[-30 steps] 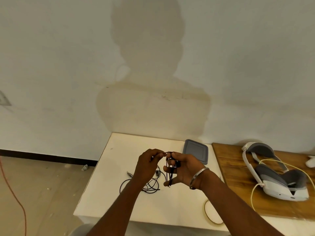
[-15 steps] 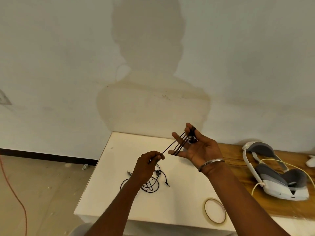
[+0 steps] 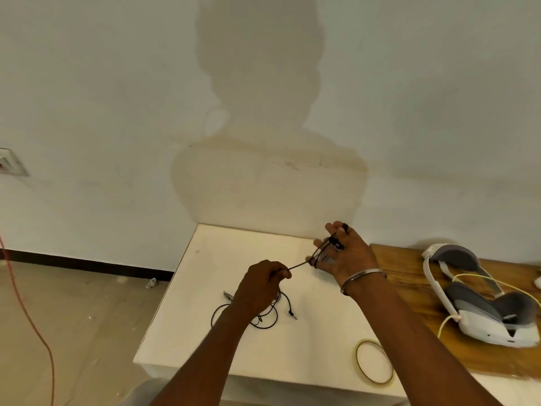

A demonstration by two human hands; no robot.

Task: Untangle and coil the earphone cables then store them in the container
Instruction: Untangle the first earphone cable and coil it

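A black earphone cable (image 3: 322,250) is looped around the spread fingers of my right hand (image 3: 342,253), raised above the back of the white table (image 3: 322,332). My left hand (image 3: 263,285) pinches the same cable's free end and holds it taut toward the right hand. Under the left hand a second black earphone cable (image 3: 269,315) lies in a loose tangle on the table, its plug pointing right. The grey container is hidden behind my right hand.
A roll of clear tape (image 3: 373,361) lies near the table's front right corner. A white and grey headset (image 3: 480,300) with a yellowish cable rests on the wooden table (image 3: 409,288) to the right. An orange cord (image 3: 29,317) trails on the floor at left.
My right hand lifted away from the left and spread its fingers, drawing the cable taut; it then came slightly lower and wound the cable more around the fingers. The left hand kept its pinch.
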